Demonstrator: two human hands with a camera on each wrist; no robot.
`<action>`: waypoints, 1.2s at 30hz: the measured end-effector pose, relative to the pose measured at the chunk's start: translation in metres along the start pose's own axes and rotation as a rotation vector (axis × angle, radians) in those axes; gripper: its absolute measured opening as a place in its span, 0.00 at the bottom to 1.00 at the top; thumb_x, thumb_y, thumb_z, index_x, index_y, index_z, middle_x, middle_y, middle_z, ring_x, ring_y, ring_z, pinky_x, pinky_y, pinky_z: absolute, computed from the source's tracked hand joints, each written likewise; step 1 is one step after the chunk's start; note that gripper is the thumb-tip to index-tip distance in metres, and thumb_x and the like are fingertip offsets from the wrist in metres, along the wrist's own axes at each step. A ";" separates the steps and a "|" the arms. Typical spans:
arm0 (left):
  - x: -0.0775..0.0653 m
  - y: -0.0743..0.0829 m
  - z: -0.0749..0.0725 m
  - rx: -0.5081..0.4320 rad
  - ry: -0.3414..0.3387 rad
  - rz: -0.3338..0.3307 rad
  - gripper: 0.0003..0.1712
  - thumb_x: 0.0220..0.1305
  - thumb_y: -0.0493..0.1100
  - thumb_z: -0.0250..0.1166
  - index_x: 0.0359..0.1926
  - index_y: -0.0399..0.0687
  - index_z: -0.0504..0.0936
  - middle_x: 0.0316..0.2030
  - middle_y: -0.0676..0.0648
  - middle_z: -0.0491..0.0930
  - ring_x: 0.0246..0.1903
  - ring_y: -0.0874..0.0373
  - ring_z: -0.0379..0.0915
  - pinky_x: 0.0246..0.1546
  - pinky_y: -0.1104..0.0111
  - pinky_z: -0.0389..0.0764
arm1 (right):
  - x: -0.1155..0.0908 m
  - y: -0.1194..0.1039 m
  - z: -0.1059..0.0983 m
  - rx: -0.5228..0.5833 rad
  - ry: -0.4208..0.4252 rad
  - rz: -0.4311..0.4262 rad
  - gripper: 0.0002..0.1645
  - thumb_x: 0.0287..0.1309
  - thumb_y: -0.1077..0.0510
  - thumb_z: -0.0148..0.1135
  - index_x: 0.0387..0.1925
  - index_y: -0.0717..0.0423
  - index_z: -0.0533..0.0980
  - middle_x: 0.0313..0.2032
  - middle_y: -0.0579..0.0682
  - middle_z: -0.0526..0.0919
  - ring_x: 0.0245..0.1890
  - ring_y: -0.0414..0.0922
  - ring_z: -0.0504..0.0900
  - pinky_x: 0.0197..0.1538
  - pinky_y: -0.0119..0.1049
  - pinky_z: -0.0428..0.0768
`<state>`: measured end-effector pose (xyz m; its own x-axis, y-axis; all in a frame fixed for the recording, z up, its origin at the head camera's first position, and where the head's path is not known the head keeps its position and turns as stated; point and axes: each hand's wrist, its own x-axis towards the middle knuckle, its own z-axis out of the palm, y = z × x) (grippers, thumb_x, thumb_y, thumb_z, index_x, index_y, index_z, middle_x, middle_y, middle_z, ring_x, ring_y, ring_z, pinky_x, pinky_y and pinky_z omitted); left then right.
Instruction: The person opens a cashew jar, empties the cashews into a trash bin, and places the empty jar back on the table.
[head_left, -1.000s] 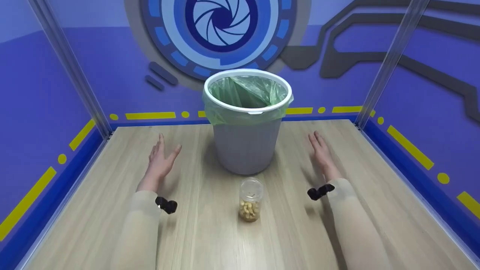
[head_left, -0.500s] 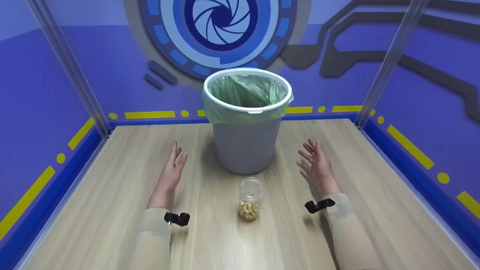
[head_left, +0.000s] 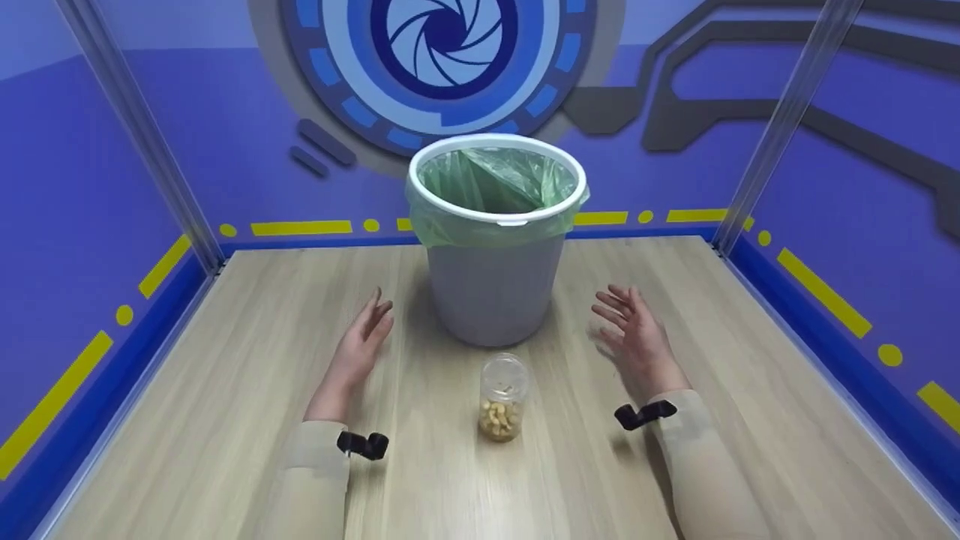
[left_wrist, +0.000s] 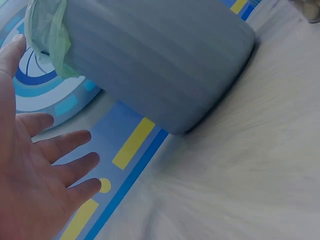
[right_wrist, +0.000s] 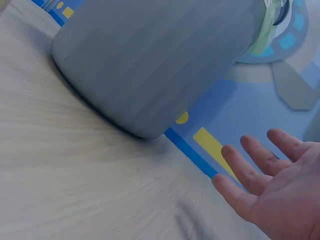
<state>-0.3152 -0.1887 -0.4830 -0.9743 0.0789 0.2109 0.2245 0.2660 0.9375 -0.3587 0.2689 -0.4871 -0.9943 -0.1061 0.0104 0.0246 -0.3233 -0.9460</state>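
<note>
A clear plastic jar (head_left: 501, 401) stands upright on the table, its lower part filled with what look like cashew nuts. Behind it is a grey trash can (head_left: 495, 289) with a white rim and a green plastic bag (head_left: 480, 232) folded over its edge. To the left of both, my left hand (head_left: 360, 345) hovers with its fingers extended and holds nothing. My right hand (head_left: 641, 337) is on the other side, palm turned inward, fingers spread and apart from everything. Each wrist view shows the empty palm facing the can.
The light wooden table (head_left: 225, 420) is bounded by a blue patterned back wall (head_left: 195, 150) and side walls. Metal posts (head_left: 780, 135) stand at the back corners. Small black cameras (head_left: 364, 445) are strapped to both wrists.
My left hand has shifted right and nearer to me, toward the can. The right hand has turned its palm inward and spread its fingers. Jar and can have stayed put.
</note>
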 end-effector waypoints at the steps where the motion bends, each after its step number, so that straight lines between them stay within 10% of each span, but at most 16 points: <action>1: 0.000 0.001 0.002 0.006 -0.012 0.003 0.37 0.81 0.51 0.51 0.83 0.52 0.49 0.77 0.41 0.63 0.77 0.44 0.58 0.76 0.50 0.62 | 0.000 -0.001 0.001 -0.037 -0.005 -0.007 0.37 0.80 0.35 0.36 0.75 0.54 0.59 0.77 0.60 0.61 0.76 0.56 0.63 0.79 0.61 0.53; 12: -0.002 0.013 0.027 -0.033 -0.162 0.019 0.39 0.76 0.46 0.60 0.81 0.48 0.55 0.75 0.39 0.66 0.75 0.42 0.62 0.73 0.51 0.67 | -0.004 -0.012 0.022 -0.260 -0.129 -0.049 0.34 0.80 0.42 0.45 0.73 0.60 0.64 0.60 0.49 0.83 0.58 0.43 0.83 0.68 0.52 0.73; 22: -0.004 0.019 0.048 -0.108 -0.445 0.087 0.44 0.69 0.54 0.67 0.77 0.39 0.62 0.72 0.36 0.70 0.74 0.40 0.64 0.70 0.60 0.73 | -0.010 -0.020 0.040 -0.379 -0.289 -0.076 0.25 0.79 0.50 0.49 0.67 0.60 0.70 0.55 0.46 0.84 0.53 0.43 0.86 0.55 0.40 0.83; 28: -0.005 0.019 0.063 -0.172 -0.569 0.117 0.47 0.67 0.53 0.70 0.75 0.32 0.62 0.71 0.33 0.70 0.72 0.35 0.64 0.72 0.43 0.65 | -0.019 -0.025 0.053 -0.452 -0.376 -0.108 0.27 0.77 0.54 0.52 0.67 0.69 0.68 0.53 0.46 0.85 0.50 0.39 0.86 0.51 0.38 0.85; 36: -0.010 0.019 0.077 -0.125 -0.627 0.072 0.43 0.64 0.45 0.74 0.75 0.42 0.66 0.70 0.40 0.73 0.72 0.44 0.68 0.74 0.47 0.64 | -0.032 -0.030 0.075 -0.563 -0.474 -0.150 0.27 0.74 0.57 0.56 0.66 0.70 0.70 0.58 0.67 0.81 0.49 0.38 0.87 0.49 0.36 0.85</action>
<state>-0.3003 -0.1103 -0.4889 -0.7528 0.6494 0.1078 0.2482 0.1283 0.9602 -0.3204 0.2116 -0.4353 -0.8283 -0.5339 0.1699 -0.2908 0.1504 -0.9449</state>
